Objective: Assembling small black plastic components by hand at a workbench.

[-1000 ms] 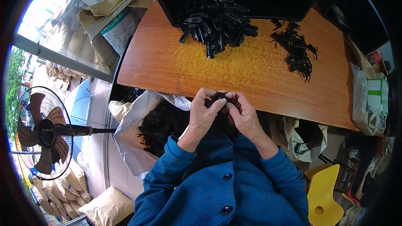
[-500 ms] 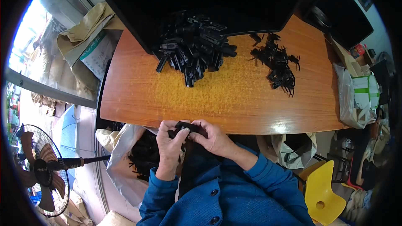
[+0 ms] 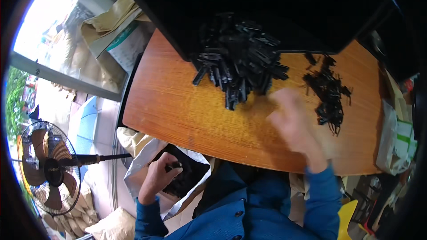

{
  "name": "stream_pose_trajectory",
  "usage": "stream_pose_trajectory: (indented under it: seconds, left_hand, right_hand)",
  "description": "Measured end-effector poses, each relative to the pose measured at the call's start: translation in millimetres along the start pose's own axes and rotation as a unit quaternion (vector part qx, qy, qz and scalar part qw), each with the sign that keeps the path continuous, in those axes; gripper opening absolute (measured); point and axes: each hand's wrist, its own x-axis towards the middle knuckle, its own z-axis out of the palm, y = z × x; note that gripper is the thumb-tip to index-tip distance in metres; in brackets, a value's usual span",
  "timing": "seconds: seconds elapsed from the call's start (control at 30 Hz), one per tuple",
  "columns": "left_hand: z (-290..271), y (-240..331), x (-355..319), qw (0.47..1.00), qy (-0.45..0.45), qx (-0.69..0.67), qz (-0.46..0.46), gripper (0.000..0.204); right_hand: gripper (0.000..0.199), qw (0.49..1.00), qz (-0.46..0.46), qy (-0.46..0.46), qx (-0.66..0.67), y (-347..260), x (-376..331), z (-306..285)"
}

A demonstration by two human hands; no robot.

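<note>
At near left, left hand [image 3: 156, 178] closed on black part over filled bag [image 3: 133, 173]; right hand [image 3: 296, 122] blurred, grip unclear, empty-looking, near large far pile [image 3: 238, 64]: much apparently remains.

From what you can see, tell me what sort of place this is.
Probably a small workshop or piecework assembly room. A wooden table carries a large heap of black plastic parts and a smaller pile; a bag of finished pieces sits beside it, with a pedestal fan and stacked sacks.
</note>
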Motion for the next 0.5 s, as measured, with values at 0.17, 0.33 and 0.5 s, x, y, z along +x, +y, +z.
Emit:
stream_pose_trajectory:
  seconds: [0.17,0.33,0.5]
  left_hand:
    - [-7.0,32.0,37.2,0.962,0.069,0.259,0.057,0.025]
    - [26.4,56.5,158.6,0.927,0.16,0.244,0.237,0.024]
    - [44.9,50.5,231.4,0.907,0.157,0.331,0.21,0.021]
  right_hand:
    - [0.041,0.888,0.072,0.022,-0.453,113.8,44.2,-67.4]
    - [0.044,0.848,0.057,-0.079,-0.521,171.0,62.3,-70.4]
    - [0.037,0.88,0.08,-0.099,-0.459,175.8,77.6,-70.3]
